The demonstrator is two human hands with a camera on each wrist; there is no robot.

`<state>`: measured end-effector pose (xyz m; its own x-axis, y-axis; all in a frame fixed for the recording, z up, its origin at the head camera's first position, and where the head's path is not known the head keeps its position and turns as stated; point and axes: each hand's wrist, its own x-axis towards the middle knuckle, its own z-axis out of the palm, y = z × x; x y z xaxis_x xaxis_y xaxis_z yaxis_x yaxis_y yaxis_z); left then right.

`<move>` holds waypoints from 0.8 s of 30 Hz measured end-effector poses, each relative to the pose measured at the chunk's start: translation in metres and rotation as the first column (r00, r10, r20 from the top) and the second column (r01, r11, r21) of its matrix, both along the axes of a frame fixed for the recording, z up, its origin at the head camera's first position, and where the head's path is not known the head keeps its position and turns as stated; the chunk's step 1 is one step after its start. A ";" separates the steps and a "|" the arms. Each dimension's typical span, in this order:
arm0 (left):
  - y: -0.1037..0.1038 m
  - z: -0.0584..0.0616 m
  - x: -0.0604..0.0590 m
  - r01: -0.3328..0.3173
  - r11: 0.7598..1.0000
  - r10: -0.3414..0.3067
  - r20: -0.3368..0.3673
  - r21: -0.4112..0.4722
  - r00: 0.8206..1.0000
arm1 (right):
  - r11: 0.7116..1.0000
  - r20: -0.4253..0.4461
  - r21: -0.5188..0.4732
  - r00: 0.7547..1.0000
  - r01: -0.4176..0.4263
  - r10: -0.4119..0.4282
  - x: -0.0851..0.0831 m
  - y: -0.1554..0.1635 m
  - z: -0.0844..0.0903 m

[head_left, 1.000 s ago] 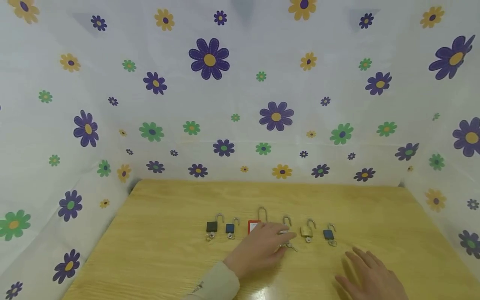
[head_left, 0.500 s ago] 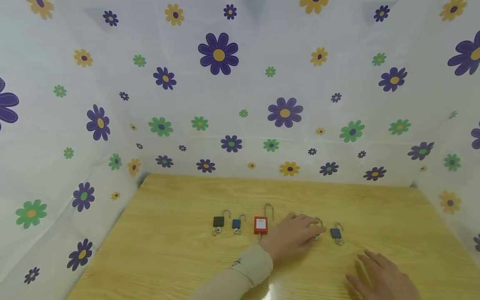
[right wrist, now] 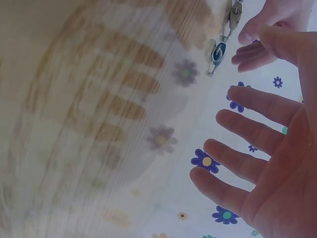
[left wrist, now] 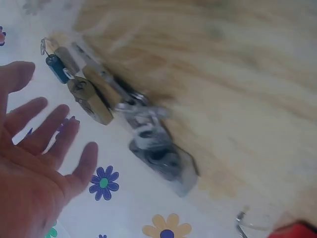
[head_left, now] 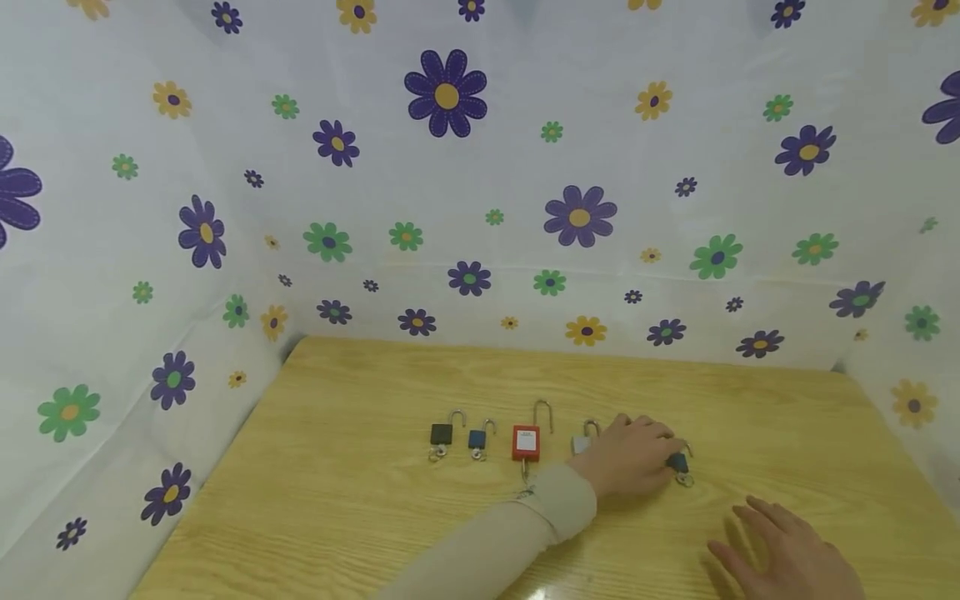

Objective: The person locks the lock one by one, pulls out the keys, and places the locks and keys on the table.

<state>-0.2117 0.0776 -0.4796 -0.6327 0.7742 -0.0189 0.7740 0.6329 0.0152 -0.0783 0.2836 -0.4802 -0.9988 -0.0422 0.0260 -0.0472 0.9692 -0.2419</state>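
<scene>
My left hand (head_left: 632, 457) hovers over the right part of a row of padlocks with raised shackles, its fingers relaxed and holding nothing. In the head view its fingertips overlap the rightmost blue padlock (head_left: 678, 463); contact cannot be told. A silver padlock (head_left: 581, 444) shows partly beside the wrist, keys in it. The brass padlock (left wrist: 90, 101) is hidden under the hand in the head view but visible in the left wrist view. Spread and holding nothing, my right hand (head_left: 795, 550) is at the lower right, nearest the rightmost blue padlock.
Further left in the row lie a red padlock (head_left: 526, 442), a small blue padlock (head_left: 477, 439) and a black padlock (head_left: 441, 435), keys hanging from their bottoms. The wooden table (head_left: 337, 500) is bounded by a white flowered cloth (head_left: 510, 167) at the back and sides.
My left hand has moved right along the row, from the red and silver padlocks to the rightmost blue one, uncovering the red padlock. The right hand stays put; the view has shifted slightly.
</scene>
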 end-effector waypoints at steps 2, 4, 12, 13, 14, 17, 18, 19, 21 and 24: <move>0.005 0.001 -0.001 -0.023 0.999 0.022 -0.026 -0.022 0.999 | 1.000 0.006 -0.004 1.000 -0.002 0.002 -0.001 0.001 0.001; 0.009 0.002 -0.001 -0.054 0.997 0.052 -0.050 -0.046 0.997 | 1.000 0.023 -0.014 1.000 -0.004 0.005 -0.002 0.001 0.001; 0.009 0.000 -0.002 -0.100 0.993 0.094 -0.097 -0.063 0.991 | 1.000 0.061 -0.017 0.998 0.013 -0.012 -0.001 -0.001 -0.003; 0.009 -0.001 -0.003 -0.095 0.994 0.089 -0.098 -0.059 0.991 | 1.000 0.052 -0.015 0.999 0.016 -0.015 -0.001 -0.001 -0.004; 0.009 -0.002 -0.003 -0.086 0.995 0.080 -0.099 -0.056 0.992 | 1.000 0.050 -0.012 0.999 0.017 -0.017 -0.001 0.000 -0.004; 0.010 -0.003 -0.002 -0.056 0.997 0.053 -0.076 -0.049 0.996 | 1.000 0.057 0.002 0.998 0.023 -0.023 -0.002 0.001 -0.005; 0.010 -0.003 -0.001 -0.046 0.998 0.042 -0.067 -0.047 0.997 | 1.000 0.062 0.005 0.998 0.025 -0.025 -0.002 0.001 -0.005; 0.011 -0.003 -0.001 -0.036 0.998 0.033 -0.060 -0.045 0.998 | 1.000 0.067 0.007 0.997 0.026 -0.026 -0.003 0.001 -0.005; 0.012 -0.003 -0.001 -0.019 0.999 0.016 -0.064 -0.042 0.998 | 1.000 0.074 0.002 0.997 0.024 -0.024 -0.004 0.001 -0.003; 0.013 -0.002 -0.002 -0.002 0.998 -0.004 -0.101 -0.055 0.995 | 1.000 0.065 -0.011 0.998 0.012 -0.011 -0.005 0.002 -0.001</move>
<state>-0.2132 0.0905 -0.4816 -0.6328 0.7743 0.0026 0.7704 0.6300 -0.0984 -0.0828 0.2852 -0.4816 -0.9988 -0.0310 -0.0385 -0.0202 0.9667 -0.2549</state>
